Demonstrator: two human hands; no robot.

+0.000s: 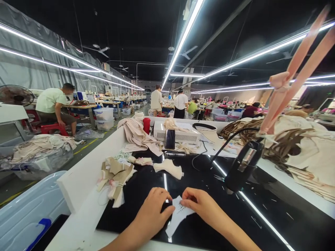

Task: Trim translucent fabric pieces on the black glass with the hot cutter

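A small white fabric piece (176,223) with a patch of dark printed marks lies on the black glossy board (209,216) in front of me. My right hand (200,202) pinches its upper right edge between thumb and fingertips. On the other side, my left hand (154,207) is curved with thumb and forefinger apart, its thumb tip at the piece's left edge. Beyond my hands lies a cream fabric piece (169,168). A bundle of tan and cream pieces (117,174) rests to the left. A black handheld device (243,167) hangs at the right from pink fabric straps (281,83).
A phone (170,138) leans against a white vented box (180,134) at the back. Beige cloth strips (137,134) lie beside a red thread cone (146,125). Brown-edged fabric stacks (300,150) stand right; a blue bin (34,212) sits lower left. Other people work farther off.
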